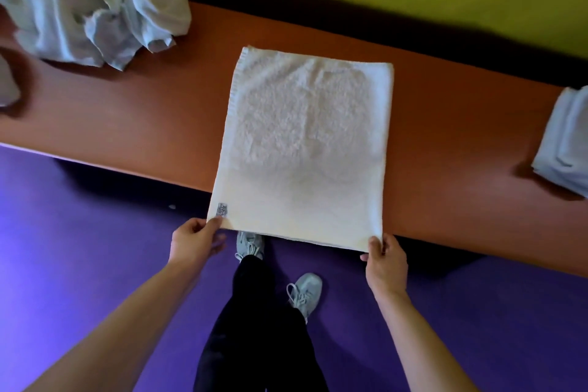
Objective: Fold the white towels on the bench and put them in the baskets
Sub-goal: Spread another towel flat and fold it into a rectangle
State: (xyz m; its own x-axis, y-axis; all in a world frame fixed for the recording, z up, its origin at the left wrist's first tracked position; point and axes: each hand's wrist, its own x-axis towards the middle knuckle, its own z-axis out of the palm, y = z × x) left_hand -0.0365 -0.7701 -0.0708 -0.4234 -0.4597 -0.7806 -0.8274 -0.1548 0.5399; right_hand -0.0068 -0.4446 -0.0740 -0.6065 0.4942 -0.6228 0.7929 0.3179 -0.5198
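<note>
Towel: flat at bench centre, near edge overhanging at 6 o'clock; left hand and right hand each pinched on a near corner; risk: uneven lift skews fold, or overhang slides floorward.

- Both forearms are bare from the lower frame edge up to the wrists; no sleeves, watch or bracelets show.
- The left hand and the right hand are bare, without gloves, and no rings are visible.
- The plain black, close-fitting trousers cover both legs down to the ankles.
- The pale grey lace-up sneakers have matching light laces tied in loose bows; one shoe is partly hidden.
</note>
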